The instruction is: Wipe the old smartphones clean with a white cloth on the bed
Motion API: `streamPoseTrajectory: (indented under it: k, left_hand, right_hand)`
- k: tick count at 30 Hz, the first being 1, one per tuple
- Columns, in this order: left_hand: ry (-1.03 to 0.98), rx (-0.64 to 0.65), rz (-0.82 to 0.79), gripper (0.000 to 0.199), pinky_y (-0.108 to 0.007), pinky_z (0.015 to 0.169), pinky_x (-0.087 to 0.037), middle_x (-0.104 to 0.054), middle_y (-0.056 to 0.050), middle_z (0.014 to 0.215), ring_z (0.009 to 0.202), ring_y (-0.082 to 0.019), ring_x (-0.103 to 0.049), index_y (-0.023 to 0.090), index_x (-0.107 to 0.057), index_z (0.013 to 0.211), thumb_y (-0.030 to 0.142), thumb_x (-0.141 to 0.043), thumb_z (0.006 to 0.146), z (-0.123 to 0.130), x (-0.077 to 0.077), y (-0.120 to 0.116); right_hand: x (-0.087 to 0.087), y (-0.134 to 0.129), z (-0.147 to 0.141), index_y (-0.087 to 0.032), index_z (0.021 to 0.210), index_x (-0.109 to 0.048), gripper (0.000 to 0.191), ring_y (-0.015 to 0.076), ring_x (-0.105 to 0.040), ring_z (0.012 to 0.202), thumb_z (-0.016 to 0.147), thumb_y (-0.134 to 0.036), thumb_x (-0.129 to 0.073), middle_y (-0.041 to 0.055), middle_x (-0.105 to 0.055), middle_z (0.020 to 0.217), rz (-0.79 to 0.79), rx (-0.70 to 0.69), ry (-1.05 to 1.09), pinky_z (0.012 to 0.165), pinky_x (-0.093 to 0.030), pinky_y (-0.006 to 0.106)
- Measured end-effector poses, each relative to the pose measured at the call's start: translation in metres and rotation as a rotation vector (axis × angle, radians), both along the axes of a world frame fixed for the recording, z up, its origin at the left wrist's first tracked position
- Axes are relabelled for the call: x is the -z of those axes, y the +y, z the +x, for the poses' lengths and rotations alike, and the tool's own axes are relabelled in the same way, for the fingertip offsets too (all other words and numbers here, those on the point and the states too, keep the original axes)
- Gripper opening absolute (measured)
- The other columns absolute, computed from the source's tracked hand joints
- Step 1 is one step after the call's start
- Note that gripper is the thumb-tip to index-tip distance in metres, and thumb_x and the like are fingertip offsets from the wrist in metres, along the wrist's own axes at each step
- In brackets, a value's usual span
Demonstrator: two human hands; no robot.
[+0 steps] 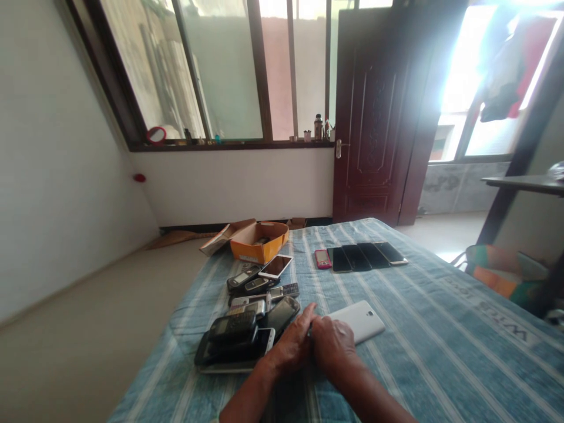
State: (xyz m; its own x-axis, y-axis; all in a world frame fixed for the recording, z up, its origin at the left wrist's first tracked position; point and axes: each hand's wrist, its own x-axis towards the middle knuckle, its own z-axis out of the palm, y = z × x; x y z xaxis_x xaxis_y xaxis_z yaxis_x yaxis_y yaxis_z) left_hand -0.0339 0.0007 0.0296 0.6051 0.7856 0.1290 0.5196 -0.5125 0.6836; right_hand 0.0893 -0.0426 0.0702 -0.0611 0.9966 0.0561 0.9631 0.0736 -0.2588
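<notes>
Near the front of the bed, my left hand [297, 341] and my right hand [333, 341] meet at the left end of a white smartphone [363, 320]. Its back faces up, with the camera hole at the far right corner. Both hands are closed around that near end, and my right fingers curl over it. The fingertips and the covered part of the phone are hidden. Just left of my left hand lies a dark touchscreen phone [282, 314]. A black phone [233, 326] rests on top of other phones beside it.
Several older keypad phones, one a small phone [256, 284], and a white-framed phone [277, 267] lie farther back. Behind them stands an open orange box [259, 247]. A pink phone [323, 259] adjoins a row of dark phones [368, 257] on the striped bedcover [423, 329].
</notes>
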Motion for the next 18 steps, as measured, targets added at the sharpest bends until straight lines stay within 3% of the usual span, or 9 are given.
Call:
streamPoseTrajectory:
  k: [3,8,13,18]
  left_hand:
    - [0.016,-0.029,0.036,0.068,-0.044,0.110,-0.031,-0.048,-0.019,0.137,0.128,-0.028,-0.043,0.009,-0.028,0.142,0.019,-0.048,0.077,0.001,0.005,-0.002]
    - [0.039,-0.021,0.061,0.074,-0.043,0.105,-0.038,-0.058,-0.014,0.127,0.118,-0.026,-0.052,0.013,-0.029,0.141,0.017,-0.053,0.071,0.006,0.005,-0.004]
    - [0.131,-0.068,0.055,0.075,-0.038,0.106,-0.036,-0.055,-0.015,0.130,0.122,-0.024,-0.049,0.011,-0.035,0.138,0.006,-0.045,0.065,0.010,0.002,-0.006]
    - [0.086,-0.123,0.055,0.058,-0.038,0.103,-0.039,-0.059,-0.013,0.124,0.118,-0.024,-0.052,0.013,-0.040,0.135,0.019,-0.048,0.078,0.014,-0.002,-0.009]
  right_hand:
    - [-0.003,0.004,0.001,-0.015,0.091,-0.069,0.034,0.0265,-0.069,0.081,0.089,-0.007,-0.036,0.0124,-0.071,0.087,-0.009,0.053,-0.004,0.063,-0.046,0.031]
    - [0.002,-0.015,0.004,-0.015,0.095,-0.067,0.032,0.0254,-0.069,0.081,0.087,-0.003,-0.038,0.0128,-0.070,0.087,-0.022,0.010,-0.078,0.062,-0.042,0.029]
    - [0.024,-0.038,0.025,-0.018,0.087,-0.064,0.029,0.0221,-0.067,0.077,0.083,-0.001,-0.042,0.0076,-0.069,0.082,0.013,-0.036,-0.140,0.058,-0.034,0.027]
    - [0.045,-0.040,0.053,-0.020,0.080,-0.058,0.021,0.0161,-0.061,0.072,0.076,-0.001,-0.049,0.0017,-0.065,0.078,0.151,-0.230,-0.131,0.059,-0.027,0.027]
